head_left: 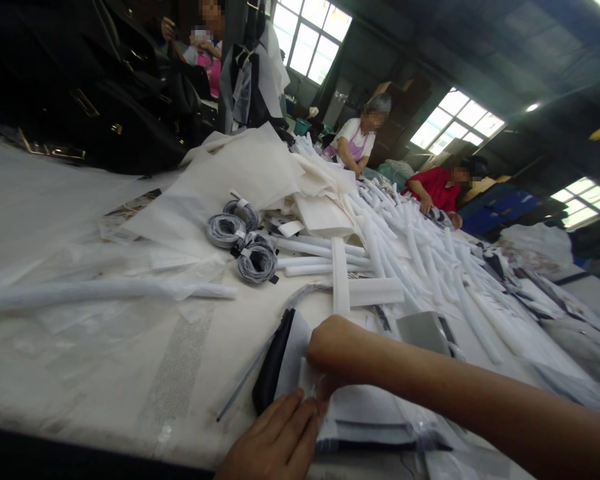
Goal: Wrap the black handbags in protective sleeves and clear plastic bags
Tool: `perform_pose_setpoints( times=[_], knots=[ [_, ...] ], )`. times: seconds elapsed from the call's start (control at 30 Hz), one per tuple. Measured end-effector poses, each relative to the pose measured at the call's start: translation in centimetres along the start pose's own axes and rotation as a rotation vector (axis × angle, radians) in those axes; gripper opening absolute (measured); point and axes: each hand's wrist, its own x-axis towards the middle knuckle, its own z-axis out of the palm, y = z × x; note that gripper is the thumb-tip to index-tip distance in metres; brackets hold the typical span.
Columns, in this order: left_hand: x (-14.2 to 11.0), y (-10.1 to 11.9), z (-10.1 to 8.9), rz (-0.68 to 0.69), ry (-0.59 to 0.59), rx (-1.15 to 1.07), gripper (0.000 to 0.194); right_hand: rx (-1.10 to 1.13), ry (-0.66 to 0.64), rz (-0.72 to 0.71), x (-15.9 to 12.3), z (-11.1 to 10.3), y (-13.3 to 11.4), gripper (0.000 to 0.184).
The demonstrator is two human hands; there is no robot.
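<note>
My left hand lies at the table's front edge, fingers stretched out flat on a pale sheet-like piece. Bent at the wrist, my right hand presses down just above those fingertips. Its fingers are curled and mostly hidden, so I cannot make out what they grip. Close to both hands is a white translucent strip. Left of it lies a black piece with a smooth rolled edge, with a grey backing beside it. A flat grey-white piece with dark edges extends to the right, under my forearm.
Behind my hands lie coiled grey cords, white foam tubes and a crossed pair of white strips. White sheets are heaped farther back. A thin rod lies left. Black bags stand far left; several people work beyond the table.
</note>
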Motion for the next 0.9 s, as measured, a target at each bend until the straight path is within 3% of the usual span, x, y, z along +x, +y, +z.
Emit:
perform_pose_setpoints(
  times=[0.13, 0.23, 0.37, 0.5, 0.6, 0.73, 0.9],
  knots=[
    [-0.4, 0.0, 0.6, 0.001, 0.004, -0.019, 0.034, -0.179, -0.129, 0.082, 0.2, -0.9, 1.4, 0.062],
    [-0.3, 0.1, 0.7, -0.022, 0.015, -0.027, 0.036, -0.159, -0.166, 0.169, 0.4, -1.3, 2.1, 0.066],
    [0.2, 0.0, 0.3, -0.007, 0.016, -0.023, 0.04, -0.07, -0.101, 0.24, -0.3, -1.7, 3.1, 0.055],
    [0.3, -0.1, -0.1, 0.026, 0.006, 0.003, 0.041, -0.009, 0.141, 0.341, -2.6, -2.0, 3.8, 0.035],
    [0.2, -0.1, 0.0, 0.045, 0.035, 0.026, 0.04, 0.062, 0.276, 0.298, -4.0, -0.7, 3.2, 0.038],
    [0.0, 0.0, 0.2, 0.027, 0.021, 0.026, 0.043, 0.202, 0.267, 0.172, -3.5, 2.4, 1.9, 0.082],
    [-0.1, 0.0, 0.1, -0.005, -0.019, -0.016, 0.04, 0.305, 0.215, 0.168, -1.1, 3.1, 3.4, 0.073]
  ],
)
